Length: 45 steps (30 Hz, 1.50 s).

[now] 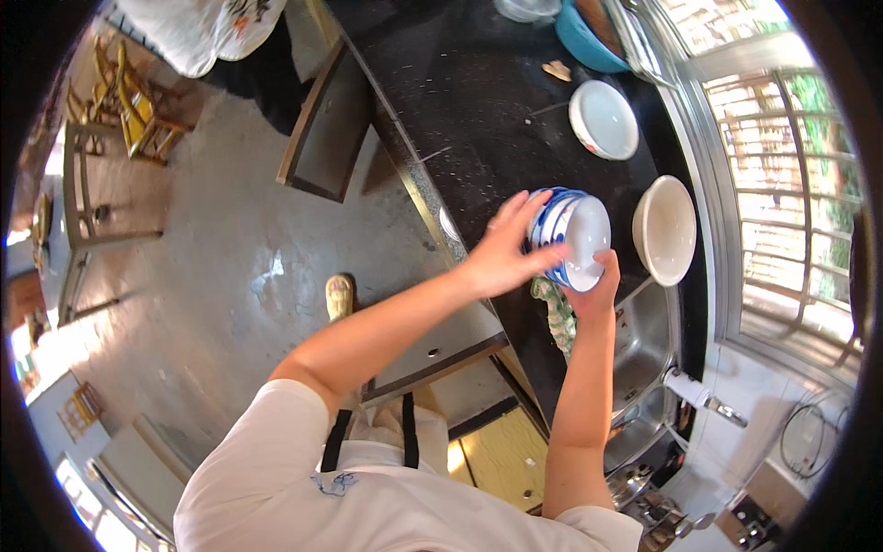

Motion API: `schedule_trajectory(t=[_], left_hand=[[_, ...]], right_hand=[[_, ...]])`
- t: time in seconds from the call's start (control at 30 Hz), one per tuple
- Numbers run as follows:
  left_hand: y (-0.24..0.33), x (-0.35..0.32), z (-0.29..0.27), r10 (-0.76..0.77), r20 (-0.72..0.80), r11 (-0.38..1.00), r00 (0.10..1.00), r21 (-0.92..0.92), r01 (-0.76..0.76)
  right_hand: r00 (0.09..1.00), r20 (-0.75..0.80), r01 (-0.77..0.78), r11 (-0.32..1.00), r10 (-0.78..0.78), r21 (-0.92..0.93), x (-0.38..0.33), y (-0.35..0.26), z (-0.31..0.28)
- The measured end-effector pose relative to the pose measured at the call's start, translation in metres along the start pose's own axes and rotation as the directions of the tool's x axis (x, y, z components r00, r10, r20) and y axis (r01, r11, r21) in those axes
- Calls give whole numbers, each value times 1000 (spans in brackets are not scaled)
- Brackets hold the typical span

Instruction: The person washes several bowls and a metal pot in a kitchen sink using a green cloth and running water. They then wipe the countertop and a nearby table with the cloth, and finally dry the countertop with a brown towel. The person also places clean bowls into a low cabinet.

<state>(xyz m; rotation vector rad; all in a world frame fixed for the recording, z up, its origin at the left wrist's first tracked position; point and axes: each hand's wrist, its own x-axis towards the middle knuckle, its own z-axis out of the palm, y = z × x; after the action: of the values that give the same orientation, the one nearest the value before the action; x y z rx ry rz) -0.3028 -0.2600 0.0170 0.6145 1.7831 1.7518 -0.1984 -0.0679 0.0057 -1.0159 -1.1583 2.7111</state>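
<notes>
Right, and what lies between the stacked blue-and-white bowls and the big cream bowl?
Nothing: in the head view, only a bare strip of black counter shows between the stacked bowls and the cream bowl.

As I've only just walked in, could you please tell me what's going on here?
A person is holding what looks like a stack of blue-and-white bowls over the dark counter, tilted, with the left hand and right hand both on it. A green-and-white cloth lies near the right hand. A cream bowl stands by the metal sink, with a white dish and a blue basin farther along.
</notes>
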Motion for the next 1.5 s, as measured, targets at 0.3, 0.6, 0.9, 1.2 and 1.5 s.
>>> schedule_trajectory(t=[0.3,0.6,0.9,1.2,1.5], left_hand=[[-11,-45,-72,121,-170,984,978,-106,-141],[-44,-147,-179,39,-367,996,930,-60,-65],[-222,-52,-148,-78,-321,996,944,-70,59],[-310,87,-78,-152,-21,987,988,-49,150],[-357,132,-31,-17,233,997,972,82,-3]], right_hand=[[965,-239,69,986,-104,-152,-23,65,98],[985,-117,-150,969,129,-194,-17,183,191],[957,-233,-172,985,171,16,116,249,71],[950,-308,40,952,58,304,198,228,-6],[953,-302,131,915,-11,382,229,268,-129]])
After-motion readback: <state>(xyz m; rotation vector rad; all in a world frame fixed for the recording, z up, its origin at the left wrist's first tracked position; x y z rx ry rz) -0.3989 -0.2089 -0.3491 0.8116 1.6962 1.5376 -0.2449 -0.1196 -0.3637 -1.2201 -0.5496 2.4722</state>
